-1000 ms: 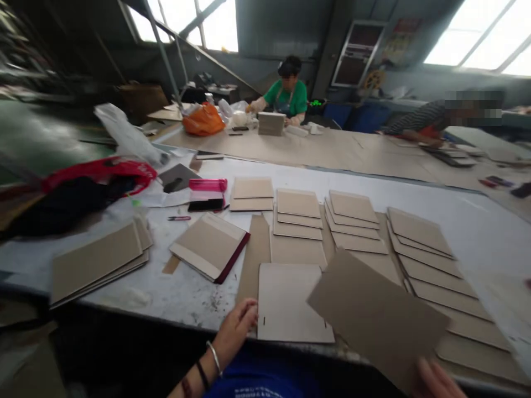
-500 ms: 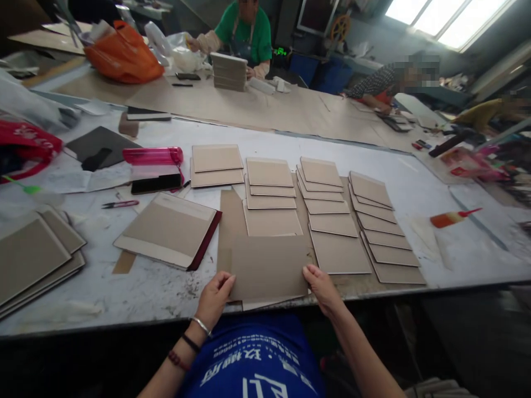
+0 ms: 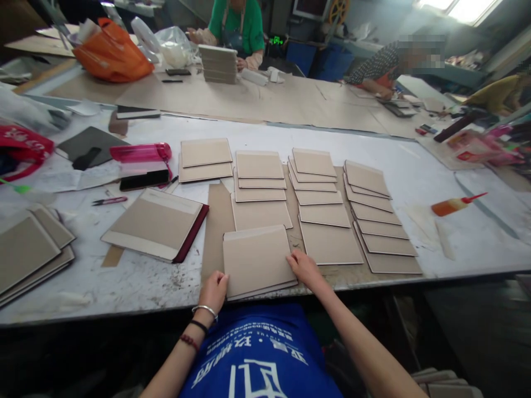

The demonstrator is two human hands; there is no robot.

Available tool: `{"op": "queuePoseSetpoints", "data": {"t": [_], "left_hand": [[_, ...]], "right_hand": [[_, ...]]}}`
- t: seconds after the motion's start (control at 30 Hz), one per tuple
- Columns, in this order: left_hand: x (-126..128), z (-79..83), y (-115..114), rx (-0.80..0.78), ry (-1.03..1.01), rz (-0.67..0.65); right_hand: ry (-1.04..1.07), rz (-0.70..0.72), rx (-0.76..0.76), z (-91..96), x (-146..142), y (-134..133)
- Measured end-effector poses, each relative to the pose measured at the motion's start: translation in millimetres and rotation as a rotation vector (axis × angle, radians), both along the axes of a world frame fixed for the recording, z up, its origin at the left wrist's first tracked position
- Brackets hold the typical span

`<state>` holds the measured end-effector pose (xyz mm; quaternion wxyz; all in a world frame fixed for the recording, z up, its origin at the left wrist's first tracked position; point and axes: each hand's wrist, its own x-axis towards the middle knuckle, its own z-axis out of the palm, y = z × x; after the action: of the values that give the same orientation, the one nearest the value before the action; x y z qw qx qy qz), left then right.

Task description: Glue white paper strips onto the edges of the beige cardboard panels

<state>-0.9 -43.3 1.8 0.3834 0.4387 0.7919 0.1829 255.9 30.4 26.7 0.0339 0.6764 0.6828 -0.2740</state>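
In front of me a beige board (image 3: 257, 262) with a pale strip along its far edge and a dark rim lies slightly turned, with another pale layer showing under its near edge. Curled at its left edge near the lower corner is my left hand (image 3: 216, 288). My right hand (image 3: 303, 266) pinches the right edge. Similar boards overlap in rows beyond: a column (image 3: 260, 188) just behind, another column (image 3: 329, 240) to the right, and a third (image 3: 385, 243) farther right. All of them rest partly on a larger brown sheet (image 3: 213, 229).
At left are a folder with a dark red edge (image 3: 155, 224), a board stack (image 3: 25, 249), pink thread snips (image 3: 110, 201), a pink case (image 3: 141, 152) and a phone (image 3: 145, 179). A glue bottle (image 3: 450, 207) lies right. Other people sit at the far table (image 3: 290, 102).
The plain brownish board between my hands has come down, and a board with a pale strip and dark rim now shows there. Both hands have shifted slightly inward; the view has moved a little.
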Motion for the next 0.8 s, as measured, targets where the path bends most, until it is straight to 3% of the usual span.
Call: {"op": "queuePoseSetpoints", "data": {"t": [0.4, 0.8], "left_hand": [[13, 4.0, -1, -0.114, 0.187, -0.052], [11, 1.4, 4, -0.138, 0.191, -0.079]], "right_hand": [[-0.156, 0.099, -0.023, -9.5, 5, -6], [-0.199, 0.136, -0.033, -7.1, 1, -3]]}}
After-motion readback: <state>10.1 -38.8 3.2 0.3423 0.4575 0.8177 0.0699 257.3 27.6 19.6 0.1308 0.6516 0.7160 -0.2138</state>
